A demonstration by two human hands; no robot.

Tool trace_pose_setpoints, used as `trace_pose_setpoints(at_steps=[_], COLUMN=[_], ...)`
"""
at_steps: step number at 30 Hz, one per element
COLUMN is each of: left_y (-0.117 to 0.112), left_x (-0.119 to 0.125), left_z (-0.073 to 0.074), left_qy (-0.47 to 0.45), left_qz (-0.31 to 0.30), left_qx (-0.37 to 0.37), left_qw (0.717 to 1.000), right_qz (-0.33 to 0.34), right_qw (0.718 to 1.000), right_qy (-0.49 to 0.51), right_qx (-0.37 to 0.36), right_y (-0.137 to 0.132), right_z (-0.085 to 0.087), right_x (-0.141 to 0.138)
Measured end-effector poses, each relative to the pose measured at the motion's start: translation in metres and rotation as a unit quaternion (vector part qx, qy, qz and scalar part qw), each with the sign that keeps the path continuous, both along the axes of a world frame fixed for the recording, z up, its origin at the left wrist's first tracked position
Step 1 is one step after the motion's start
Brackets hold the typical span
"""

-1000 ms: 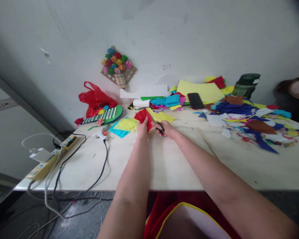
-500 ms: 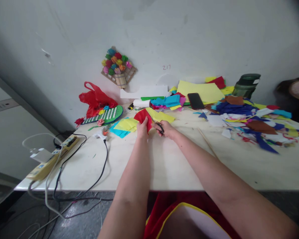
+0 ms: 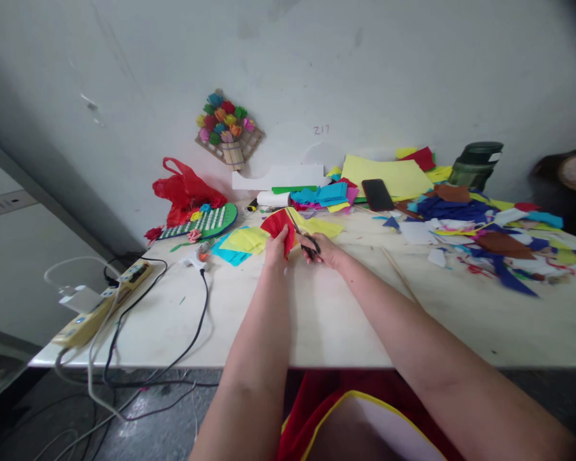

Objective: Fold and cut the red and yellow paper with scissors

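Between the fingers of my left hand (image 3: 277, 248) is a red sheet of paper (image 3: 274, 223), its wide curved edge pointing away from me. My right hand (image 3: 324, 250) is closed around the black handles of a pair of scissors (image 3: 311, 243). The blades reach up and left along the right edge of the red paper; whether they touch it I cannot tell. Beneath and behind them lies a yellow sheet (image 3: 319, 226). Left of my left hand, another yellow piece (image 3: 244, 240) overlaps a blue sheet (image 3: 230, 255).
A glue gun (image 3: 195, 257) and a power strip (image 3: 103, 304) with cables lie left. Behind are a red plastic bag (image 3: 185, 189) and a green board (image 3: 211, 221). Rightward are a thin stick (image 3: 400, 275), a phone (image 3: 377, 194), paper scraps (image 3: 502, 243) and a dark bottle (image 3: 475, 165).
My right hand and the scissors have shifted slightly right, and the blades now show more clearly beside the red paper. The red paper has moved a little to the right with my left hand.
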State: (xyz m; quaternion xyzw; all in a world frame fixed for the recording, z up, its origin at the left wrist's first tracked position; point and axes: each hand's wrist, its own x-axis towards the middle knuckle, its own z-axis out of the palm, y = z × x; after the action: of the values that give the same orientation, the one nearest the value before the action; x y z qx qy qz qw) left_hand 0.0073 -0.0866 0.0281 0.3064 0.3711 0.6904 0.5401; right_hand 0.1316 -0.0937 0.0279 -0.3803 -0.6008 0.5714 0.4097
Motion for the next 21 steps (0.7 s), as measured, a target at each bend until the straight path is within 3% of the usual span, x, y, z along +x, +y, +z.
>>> trace_pose_setpoints(at_steps=[21], left_y=[-0.0027], left_x=[0.0047], left_z=[0.0032], left_qy=[0.021], left_qz=[-0.001], left_qx=[-0.010], left_qw=[1.000], right_qz=[-0.010], right_qw=[1.000], right_qy=[-0.005], right_qx=[0.006], right_y=[0.0031], right_z=[-0.0024], right_x=[-0.0001])
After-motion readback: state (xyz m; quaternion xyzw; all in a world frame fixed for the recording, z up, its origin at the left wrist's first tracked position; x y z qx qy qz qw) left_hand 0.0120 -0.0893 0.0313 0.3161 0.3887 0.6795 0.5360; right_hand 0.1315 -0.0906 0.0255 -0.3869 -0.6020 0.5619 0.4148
